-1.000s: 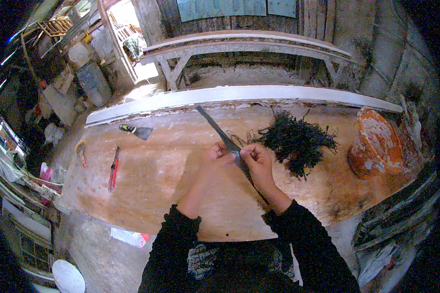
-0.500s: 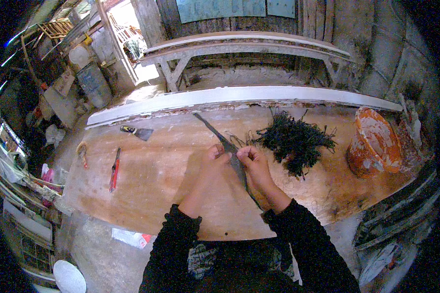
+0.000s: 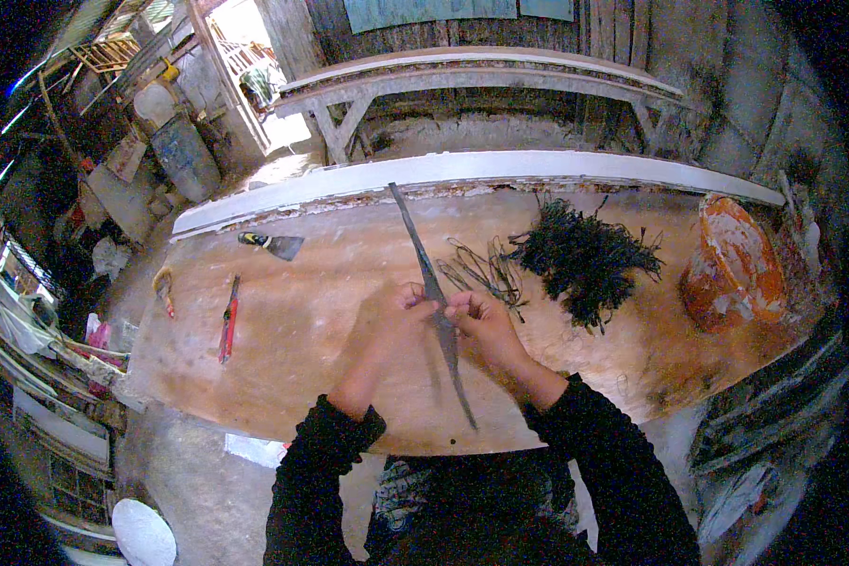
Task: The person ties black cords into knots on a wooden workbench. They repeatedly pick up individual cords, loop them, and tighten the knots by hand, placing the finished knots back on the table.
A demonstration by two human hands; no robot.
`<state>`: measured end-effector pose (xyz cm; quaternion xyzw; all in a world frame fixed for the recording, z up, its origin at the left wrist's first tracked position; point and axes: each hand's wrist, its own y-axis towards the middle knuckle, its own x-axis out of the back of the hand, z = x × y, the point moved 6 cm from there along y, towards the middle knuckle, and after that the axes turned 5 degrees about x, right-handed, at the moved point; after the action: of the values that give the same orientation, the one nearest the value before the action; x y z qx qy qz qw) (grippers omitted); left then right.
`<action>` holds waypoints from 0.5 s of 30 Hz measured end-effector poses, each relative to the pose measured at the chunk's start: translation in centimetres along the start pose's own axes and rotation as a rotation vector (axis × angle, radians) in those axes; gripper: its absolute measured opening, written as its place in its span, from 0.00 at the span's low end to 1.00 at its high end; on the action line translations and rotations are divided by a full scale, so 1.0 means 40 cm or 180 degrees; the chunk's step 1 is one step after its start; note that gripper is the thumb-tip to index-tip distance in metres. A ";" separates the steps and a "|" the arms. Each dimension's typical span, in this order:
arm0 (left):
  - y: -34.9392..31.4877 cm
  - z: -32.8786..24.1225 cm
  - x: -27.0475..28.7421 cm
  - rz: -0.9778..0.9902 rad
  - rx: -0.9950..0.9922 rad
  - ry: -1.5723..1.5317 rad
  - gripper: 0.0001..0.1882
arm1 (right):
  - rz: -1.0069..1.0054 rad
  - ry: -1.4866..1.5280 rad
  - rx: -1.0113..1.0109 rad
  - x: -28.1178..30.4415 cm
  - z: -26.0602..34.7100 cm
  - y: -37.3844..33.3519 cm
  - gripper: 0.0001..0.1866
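Both my hands are over the middle of the wooden table, close together on a dark grey, thin flexible strip (image 3: pixel 426 268). It is wide in the middle and narrows toward both ends. My left hand (image 3: pixel 392 325) is closed, pinching the strip's middle from the left. Just across from it, my right hand (image 3: pixel 496 332) pinches the same part with thumb and fingers. One end of the strip points away from me, the other toward the near table edge. To the right of the strip lie a few loose dark cords (image 3: pixel 489 274) and a tangled black heap of cords (image 3: pixel 587 259).
The wooden table (image 3: pixel 283 387) holds a putty knife (image 3: pixel 281 247), a red-handled cutter (image 3: pixel 228 325) and a small curved tool (image 3: pixel 166 292) at the left. A plaster-smeared orange bucket (image 3: pixel 738 274) leans at the right. A long white board (image 3: pixel 462 168) borders the far side.
The strip stands steeper now, its near end swung clear of my right wrist. Both hands still pinch its middle. The loose cords show more fully. The whole view has shifted slightly.
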<state>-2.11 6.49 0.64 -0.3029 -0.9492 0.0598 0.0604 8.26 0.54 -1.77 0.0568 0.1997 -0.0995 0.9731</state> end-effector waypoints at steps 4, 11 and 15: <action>-0.002 0.000 0.009 0.0144 -0.0094 0.0151 0.06 | 0.0096 -0.0247 -0.0134 0.010 -0.054 0.006 0.04; 0.008 0.020 -0.004 0.0674 -0.0078 -0.0394 0.07 | 0.0066 -0.0131 -0.0404 0.023 -0.068 0.009 0.03; 0.025 0.063 -0.002 0.0779 0.0001 -0.0899 0.08 | 0.0188 -0.0090 -0.0495 0.022 -0.061 0.008 0.02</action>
<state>-1.85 7.07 -2.00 -0.4046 -0.9043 0.1089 -0.0811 8.19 1.08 -4.34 -0.0144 0.1913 -0.0557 0.9798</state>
